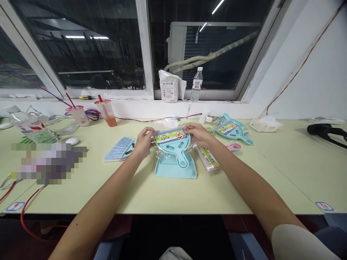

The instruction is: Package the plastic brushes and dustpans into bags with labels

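1. Now the left hand (145, 142) and right hand (199, 134) have their fingers on the small pan (175, 149), pinching its top corners.
2. It is over the big pan (176, 173) on the bench (230, 196).
3. Holding it up seems the step; moving it calls for firm pinches.

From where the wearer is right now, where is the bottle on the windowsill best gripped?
Probably around the labelled middle of the bottle, coming from the front right: it stands upright, with the window behind and the white package close on its left.
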Motion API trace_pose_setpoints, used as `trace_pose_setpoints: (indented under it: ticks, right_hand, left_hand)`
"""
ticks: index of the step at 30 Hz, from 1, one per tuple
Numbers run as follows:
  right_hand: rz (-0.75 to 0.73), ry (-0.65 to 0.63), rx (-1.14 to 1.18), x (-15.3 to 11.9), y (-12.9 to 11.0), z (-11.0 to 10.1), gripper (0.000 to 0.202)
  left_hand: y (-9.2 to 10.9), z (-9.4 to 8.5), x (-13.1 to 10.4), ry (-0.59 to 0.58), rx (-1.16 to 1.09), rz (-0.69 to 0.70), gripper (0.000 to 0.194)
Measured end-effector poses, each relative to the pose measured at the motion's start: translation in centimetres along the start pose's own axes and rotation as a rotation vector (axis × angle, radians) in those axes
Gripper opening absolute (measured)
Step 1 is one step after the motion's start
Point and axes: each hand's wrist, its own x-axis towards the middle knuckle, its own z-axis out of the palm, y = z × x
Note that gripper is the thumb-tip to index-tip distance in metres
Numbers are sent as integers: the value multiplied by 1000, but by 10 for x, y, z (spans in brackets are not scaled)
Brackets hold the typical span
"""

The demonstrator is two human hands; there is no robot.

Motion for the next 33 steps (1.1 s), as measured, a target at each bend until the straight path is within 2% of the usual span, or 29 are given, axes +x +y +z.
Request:
trace_pose_setpoints:
  ticks: [4,11,18,21,23,25,26,27,29,31,33]
  right_hand:
    - [-13,32,14,-1,-1,2,23]
    - [-26,66,22,0,-1,4,27]
    - [-25,80,-6,-1,-3,6,30]
    - [4,66,-157,-2,-12,-2,21]
    - [-104,162,-383,-3,-18,-6,14]
    - [-358,275,-640,-7,-24,-5,7]
    - [-503,281,-750,-10,-25,0,5]
    - [-633,243,-839,-15,-26,7,9]
    - [-790,58,-975,-26,-26,27,19]
    - [-843,-89,-1107,-37,-24,49,24]
    - [-853,-165,-1214,-46,-19,68,27]
  left_hand:
    - [2,0,1,20,1,2,28]
    - [-7,-3,6,33,56,-49,18]
    - [-9,-3,5,74,95,18,33]
    - [-11,-1,5,93,115,28,35]
    - [-11,0,3,94,116,32,35]
    - [-12,4,1,88,124,29,35]
    - [-12,5,-1,82,128,26,35]
    - [-12,7,-3,76,132,23,35]
    - [-11,11,-7,58,133,24,35]
    - [-9,15,-11,40,127,36,34]
    - [-7,17,-15,22,123,50,33]
